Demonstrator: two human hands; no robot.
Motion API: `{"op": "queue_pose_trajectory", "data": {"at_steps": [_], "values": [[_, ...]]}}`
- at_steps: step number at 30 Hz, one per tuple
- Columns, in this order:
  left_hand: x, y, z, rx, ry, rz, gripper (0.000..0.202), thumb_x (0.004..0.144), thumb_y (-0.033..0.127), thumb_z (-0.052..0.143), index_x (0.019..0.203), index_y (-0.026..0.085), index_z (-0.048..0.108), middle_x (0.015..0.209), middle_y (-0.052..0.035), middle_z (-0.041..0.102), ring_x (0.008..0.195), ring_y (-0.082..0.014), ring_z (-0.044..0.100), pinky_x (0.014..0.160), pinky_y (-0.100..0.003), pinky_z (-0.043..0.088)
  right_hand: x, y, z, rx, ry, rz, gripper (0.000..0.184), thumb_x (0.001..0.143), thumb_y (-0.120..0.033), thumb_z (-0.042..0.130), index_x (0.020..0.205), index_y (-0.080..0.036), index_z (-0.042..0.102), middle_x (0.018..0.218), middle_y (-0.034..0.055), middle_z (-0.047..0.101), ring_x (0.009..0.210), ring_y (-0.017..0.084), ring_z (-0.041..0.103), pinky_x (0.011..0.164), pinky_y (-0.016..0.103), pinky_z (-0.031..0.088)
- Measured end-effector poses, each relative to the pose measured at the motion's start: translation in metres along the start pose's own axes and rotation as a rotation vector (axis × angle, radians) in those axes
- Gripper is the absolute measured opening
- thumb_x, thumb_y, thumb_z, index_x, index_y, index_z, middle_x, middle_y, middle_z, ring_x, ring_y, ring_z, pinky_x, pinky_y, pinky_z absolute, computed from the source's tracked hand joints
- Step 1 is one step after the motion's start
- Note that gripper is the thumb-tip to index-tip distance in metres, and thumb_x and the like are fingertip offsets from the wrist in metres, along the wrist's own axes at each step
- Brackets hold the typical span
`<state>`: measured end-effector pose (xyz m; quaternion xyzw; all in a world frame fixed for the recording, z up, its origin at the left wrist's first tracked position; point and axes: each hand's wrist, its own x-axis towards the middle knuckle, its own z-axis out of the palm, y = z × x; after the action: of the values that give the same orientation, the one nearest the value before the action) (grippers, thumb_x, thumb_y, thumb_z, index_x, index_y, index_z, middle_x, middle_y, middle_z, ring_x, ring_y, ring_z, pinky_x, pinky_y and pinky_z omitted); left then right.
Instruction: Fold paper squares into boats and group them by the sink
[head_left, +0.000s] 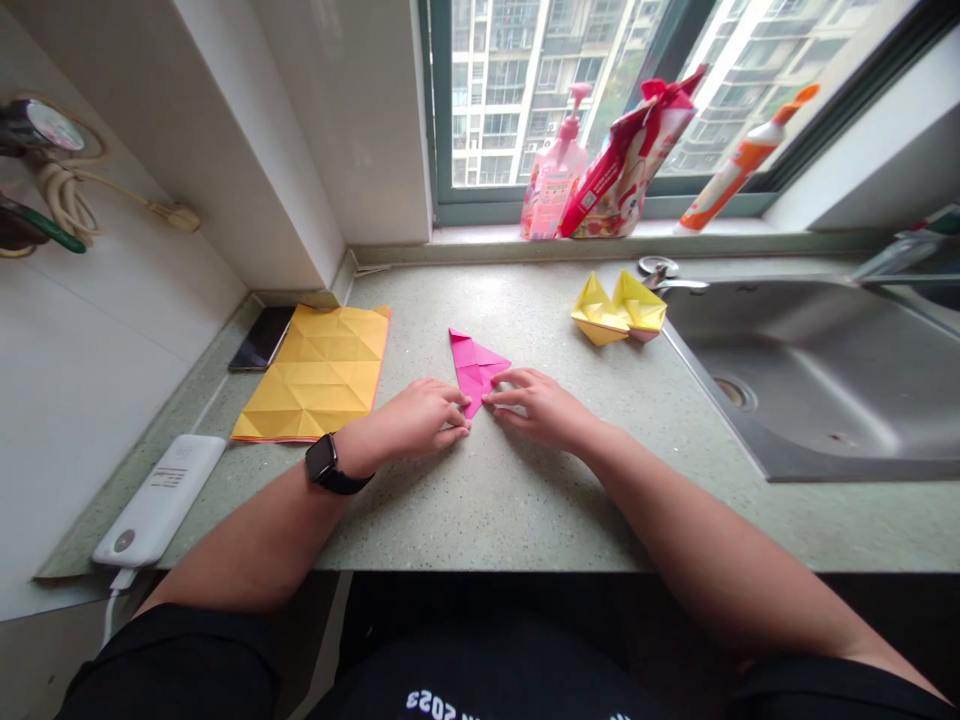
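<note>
A small piece of pink origami paper (474,362), folded into a pointed shape with creases and overlapping flaps, lies flat on the counter in front of me. My left hand (427,415), with a black watch at the wrist, grips its lower left edge near the bottom point. From the other side, my right hand (536,405) has its fingertips pinched on the lower right edge. Both hands have bent, closed fingers, and the fingertips cover part of the paper's lower edges.
Creased yellow paper sheets (322,370) lie at left, beside a dark phone (261,338) and a white power bank (161,500). Two folded yellow paper shapes (619,308) stand near the steel sink (817,380). A pink pump bottle (555,185), red bag (634,160) and orange-white bottle (731,180) line the sill.
</note>
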<state>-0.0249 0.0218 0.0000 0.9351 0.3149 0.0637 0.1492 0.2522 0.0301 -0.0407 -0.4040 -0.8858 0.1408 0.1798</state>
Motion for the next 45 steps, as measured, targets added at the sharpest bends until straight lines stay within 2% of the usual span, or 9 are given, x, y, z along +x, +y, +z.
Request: {"op": "queue_pose_trajectory", "data": {"at_steps": [4, 10, 22, 27, 31, 34, 37, 40, 45], "values": [[-0.001, -0.001, 0.000, -0.002, 0.001, 0.000, 0.019, 0.105, 0.031, 0.069, 0.106, 0.028, 0.088, 0.126, -0.0067, 0.080, 0.119, -0.0279, 0.072, 0.112, -0.044, 0.049, -0.001, 0.000, 0.001, -0.035, 0.031, -0.040, 0.025, 0.101, -0.027, 0.075, 0.122, -0.036, 0.086, 0.136, 0.0104, 0.074, 0.124, 0.033, 0.071, 0.111, 0.058, 0.060], [-0.001, -0.001, 0.000, -0.002, -0.013, 0.009, 0.020, 0.107, 0.033, 0.068, 0.106, 0.026, 0.087, 0.127, -0.0068, 0.080, 0.121, -0.0278, 0.071, 0.111, -0.043, 0.048, -0.001, -0.006, 0.007, -0.162, 0.158, -0.097, 0.018, 0.101, -0.031, 0.077, 0.115, -0.036, 0.088, 0.143, 0.0097, 0.071, 0.135, 0.034, 0.063, 0.115, 0.060, 0.056], [-0.004, 0.001, -0.003, -0.033, -0.061, -0.025, 0.017, 0.105, 0.029, 0.071, 0.109, 0.031, 0.087, 0.130, -0.0032, 0.079, 0.132, -0.0280, 0.067, 0.122, -0.049, 0.038, -0.005, -0.026, 0.016, -0.103, 0.084, -0.165, 0.018, 0.099, -0.031, 0.080, 0.115, -0.033, 0.089, 0.150, 0.0125, 0.068, 0.147, 0.040, 0.057, 0.119, 0.066, 0.051], [-0.005, 0.000, -0.002, -0.013, -0.057, -0.012, 0.017, 0.105, 0.029, 0.070, 0.111, 0.032, 0.086, 0.133, -0.0023, 0.079, 0.132, -0.0279, 0.067, 0.123, -0.048, 0.036, -0.004, -0.018, 0.016, -0.077, 0.070, -0.088, 0.019, 0.098, -0.035, 0.082, 0.115, -0.039, 0.088, 0.156, 0.0083, 0.065, 0.150, 0.040, 0.053, 0.121, 0.072, 0.046], [-0.005, 0.000, -0.002, -0.009, -0.070, -0.026, 0.015, 0.105, 0.031, 0.071, 0.111, 0.031, 0.085, 0.140, -0.0027, 0.077, 0.134, -0.0293, 0.066, 0.122, -0.050, 0.036, -0.001, -0.005, 0.012, -0.087, 0.082, 0.041, 0.015, 0.099, -0.040, 0.081, 0.111, -0.039, 0.089, 0.161, 0.0075, 0.061, 0.151, 0.043, 0.051, 0.121, 0.076, 0.044], [-0.004, 0.001, -0.004, -0.021, -0.070, -0.014, 0.015, 0.106, 0.030, 0.070, 0.108, 0.029, 0.085, 0.138, -0.0033, 0.078, 0.132, -0.0294, 0.067, 0.119, -0.049, 0.040, 0.003, 0.007, 0.010, -0.097, 0.118, 0.137, 0.015, 0.101, -0.040, 0.078, 0.109, -0.037, 0.090, 0.157, 0.0089, 0.064, 0.149, 0.043, 0.053, 0.120, 0.073, 0.046], [-0.002, 0.001, -0.006, -0.040, -0.060, 0.003, 0.016, 0.106, 0.028, 0.068, 0.104, 0.027, 0.084, 0.129, -0.0038, 0.080, 0.128, -0.0283, 0.070, 0.114, -0.047, 0.044, 0.006, 0.019, 0.009, -0.089, 0.173, 0.179, 0.018, 0.104, -0.038, 0.071, 0.107, -0.033, 0.089, 0.148, 0.0108, 0.069, 0.140, 0.038, 0.061, 0.119, 0.068, 0.050], [0.000, 0.002, -0.008, -0.035, -0.042, 0.000, 0.010, 0.104, 0.026, 0.070, 0.105, 0.024, 0.079, 0.118, -0.0057, 0.081, 0.116, -0.0271, 0.072, 0.104, -0.042, 0.049, 0.007, 0.029, 0.008, -0.069, 0.216, 0.203, 0.024, 0.105, -0.032, 0.065, 0.119, -0.030, 0.085, 0.140, 0.0116, 0.073, 0.132, 0.034, 0.067, 0.117, 0.062, 0.054], [0.002, 0.004, -0.009, -0.011, 0.028, 0.006, 0.008, 0.100, 0.021, 0.071, 0.108, 0.020, 0.072, 0.103, -0.0067, 0.079, 0.100, -0.0264, 0.072, 0.094, -0.040, 0.052, 0.006, 0.033, 0.006, -0.028, 0.216, 0.189, 0.040, 0.101, -0.025, 0.065, 0.140, -0.025, 0.073, 0.142, 0.0125, 0.074, 0.134, 0.033, 0.067, 0.119, 0.058, 0.053]]}}
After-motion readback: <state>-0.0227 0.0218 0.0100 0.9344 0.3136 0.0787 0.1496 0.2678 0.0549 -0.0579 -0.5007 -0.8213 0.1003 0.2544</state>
